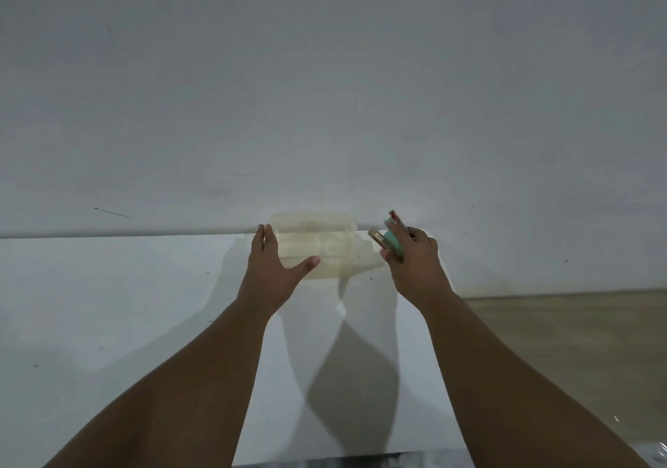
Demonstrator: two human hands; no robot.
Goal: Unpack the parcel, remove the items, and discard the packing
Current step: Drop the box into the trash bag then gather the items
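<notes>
A pale, see-through plastic packing piece (317, 247) stands at the far edge of the white table (108, 305), against the wall. My left hand (274, 269) touches its left side with straight fingers and the thumb spread along its front. My right hand (411, 262), just right of the packing, grips a bundle of small items (391, 238): something mint-green and rounded, a tan flat piece and a red-tipped thin object. Their exact kind is blurred.
A grey-white wall (325, 88) rises right behind the table. To the right of the table lies a wooden floor (577, 341). A bit of clear plastic (658, 458) shows at the bottom right corner.
</notes>
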